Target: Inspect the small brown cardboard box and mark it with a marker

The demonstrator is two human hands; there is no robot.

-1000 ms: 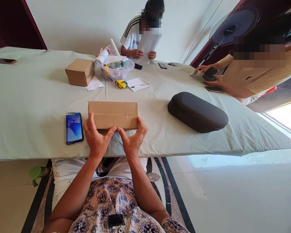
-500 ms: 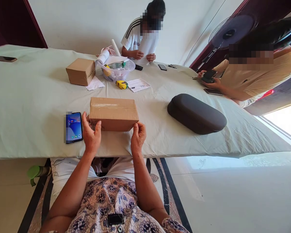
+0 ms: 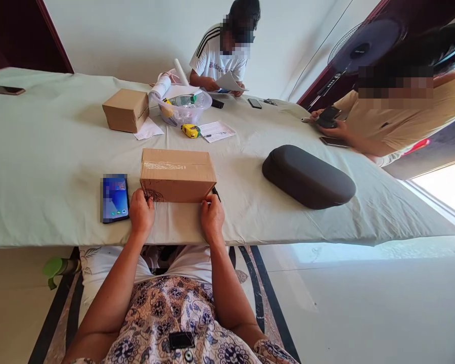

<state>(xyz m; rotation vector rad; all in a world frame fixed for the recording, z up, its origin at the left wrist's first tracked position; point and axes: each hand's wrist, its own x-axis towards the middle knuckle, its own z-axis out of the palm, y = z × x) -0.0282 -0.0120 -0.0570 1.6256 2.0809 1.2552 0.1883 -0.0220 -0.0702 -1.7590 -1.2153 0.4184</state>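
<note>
A taped cardboard box (image 3: 178,174) sits in front of me near the table's front edge, its long side facing me. At its lower left corner, my left hand (image 3: 142,212) is closed, with thumb and curled fingers against the cardboard beside a dark printed mark. My right hand (image 3: 212,216) grips the lower right corner in the same way, the fingertips partly hidden. A small dark thing (image 3: 217,194) shows just past the right fingers; I cannot make out what it is. Left of my left hand lies a smartphone (image 3: 117,198) with its screen lit.
To the right lies a dark oval case (image 3: 309,177). Farther back are a smaller cardboard box (image 3: 126,111), a plastic basin (image 3: 182,115) of odds and ends, a yellow tape measure (image 3: 190,131) and a paper sheet (image 3: 223,131). Two people sit at the table (image 3: 53,151).
Both hands have drawn slightly toward me, and their fingers have curled in at the box's lower corners. The box has barely shifted. The person opposite has tilted the paper.
</note>
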